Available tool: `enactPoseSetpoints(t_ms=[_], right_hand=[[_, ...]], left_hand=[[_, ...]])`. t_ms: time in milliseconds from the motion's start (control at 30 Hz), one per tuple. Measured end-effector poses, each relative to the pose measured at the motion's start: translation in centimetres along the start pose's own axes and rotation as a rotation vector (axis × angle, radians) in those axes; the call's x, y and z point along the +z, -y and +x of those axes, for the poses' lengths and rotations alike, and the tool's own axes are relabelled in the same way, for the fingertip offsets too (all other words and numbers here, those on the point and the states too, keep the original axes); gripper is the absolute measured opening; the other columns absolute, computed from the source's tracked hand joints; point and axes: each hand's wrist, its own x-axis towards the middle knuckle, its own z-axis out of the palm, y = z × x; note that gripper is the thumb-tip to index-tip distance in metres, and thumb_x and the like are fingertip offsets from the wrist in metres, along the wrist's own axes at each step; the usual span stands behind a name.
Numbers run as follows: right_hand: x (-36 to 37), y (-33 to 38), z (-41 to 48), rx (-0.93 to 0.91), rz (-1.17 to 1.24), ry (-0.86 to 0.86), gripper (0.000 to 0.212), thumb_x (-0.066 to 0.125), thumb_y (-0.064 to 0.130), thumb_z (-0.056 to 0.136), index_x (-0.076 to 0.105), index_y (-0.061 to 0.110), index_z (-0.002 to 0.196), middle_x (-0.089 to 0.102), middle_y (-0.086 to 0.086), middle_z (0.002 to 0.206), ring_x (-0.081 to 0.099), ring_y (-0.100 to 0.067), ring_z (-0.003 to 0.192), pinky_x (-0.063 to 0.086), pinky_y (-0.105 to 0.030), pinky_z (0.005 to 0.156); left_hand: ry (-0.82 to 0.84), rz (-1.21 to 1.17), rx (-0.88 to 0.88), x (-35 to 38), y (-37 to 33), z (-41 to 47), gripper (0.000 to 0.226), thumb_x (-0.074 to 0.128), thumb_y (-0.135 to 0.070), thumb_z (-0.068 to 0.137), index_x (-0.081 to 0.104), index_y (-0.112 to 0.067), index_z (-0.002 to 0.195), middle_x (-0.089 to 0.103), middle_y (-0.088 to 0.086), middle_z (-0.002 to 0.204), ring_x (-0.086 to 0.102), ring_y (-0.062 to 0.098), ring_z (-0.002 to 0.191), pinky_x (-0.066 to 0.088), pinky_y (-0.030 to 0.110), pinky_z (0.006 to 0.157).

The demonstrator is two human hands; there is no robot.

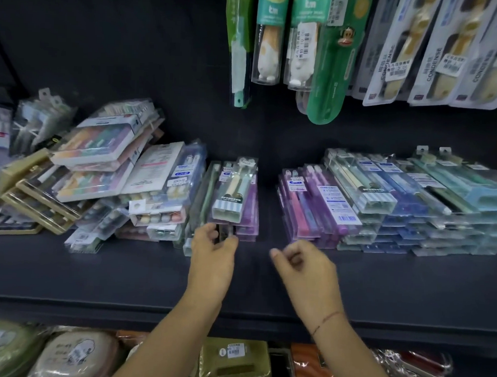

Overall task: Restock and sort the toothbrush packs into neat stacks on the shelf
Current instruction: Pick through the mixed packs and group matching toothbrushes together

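Note:
A small stack of clear toothbrush packs (pixel 233 193) stands in the middle of the black shelf (pixel 124 271), topped by a pack with a striped base. My left hand (pixel 213 249) pinches the near end of a dark pack low in that stack. My right hand (pixel 304 262) hovers just right of it, fingers loosely curled, holding nothing. To the right lie neat rows of purple, blue and teal packs (pixel 389 200). On the left sits a jumbled heap of mixed packs (pixel 105 170).
Hanging toothbrush packs (pixel 305 42) fill the pegs above at the upper right. Below the shelf edge, a lower shelf holds round pouches (pixel 72 351) and boxed goods (pixel 234 361). A gap of bare shelf separates the middle stack from the right rows.

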Motion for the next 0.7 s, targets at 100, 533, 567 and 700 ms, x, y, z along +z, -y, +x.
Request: enactPoseSetpoints(t_ms=[100, 533, 567, 700], right_hand=[[2.5, 2.3, 0.2, -0.161, 0.064, 0.066, 0.017, 0.07, 0.032, 0.086, 0.059, 0.024, 0.096, 0.059, 0.011, 0.098, 0.056, 0.001, 0.086, 0.046, -0.013, 0.073], [6.1, 5.5, 4.2, -0.089, 0.058, 0.037, 0.057, 0.059, 0.036, 0.094, 0.038, 0.027, 0.146, 0.036, 0.008, 0.151, 0.042, -0.013, 0.132, 0.034, -0.018, 0.092], [5.7, 5.3, 4.0, -0.097, 0.053, 0.027, 0.057, 0.059, 0.034, 0.095, 0.037, 0.025, 0.146, 0.037, 0.007, 0.151, 0.043, -0.012, 0.131, 0.031, -0.014, 0.092], [3.3, 4.4, 2.3, -0.198, 0.027, 0.03, 0.057, 0.059, 0.032, 0.094, 0.039, 0.022, 0.146, 0.041, 0.004, 0.15, 0.043, -0.008, 0.131, 0.031, -0.011, 0.098]], left_hand=[[0.008, 0.016, 0.018, 0.1, -0.1, -0.3, 0.044, 0.053, -0.015, 0.098, 0.039, -0.02, 0.14, 0.046, -0.008, 0.13, 0.048, -0.004, 0.093, 0.037, 0.022, 0.084], [0.087, -0.099, 0.057, -1.1, -0.6, -0.1, 0.04, 0.047, 0.004, 0.095, 0.068, -0.024, 0.112, 0.07, -0.002, 0.113, 0.065, 0.01, 0.105, 0.051, 0.032, 0.097], [0.089, -0.08, 0.085, -1.1, -0.6, -0.2, 0.038, 0.048, 0.003, 0.095, 0.07, -0.026, 0.107, 0.071, -0.003, 0.109, 0.066, 0.01, 0.102, 0.051, 0.031, 0.096], [0.088, 0.075, 0.284, -0.5, -0.8, -0.7, 0.029, 0.051, -0.011, 0.099, 0.064, -0.037, 0.1, 0.066, -0.011, 0.11, 0.06, 0.001, 0.103, 0.047, 0.022, 0.093]])
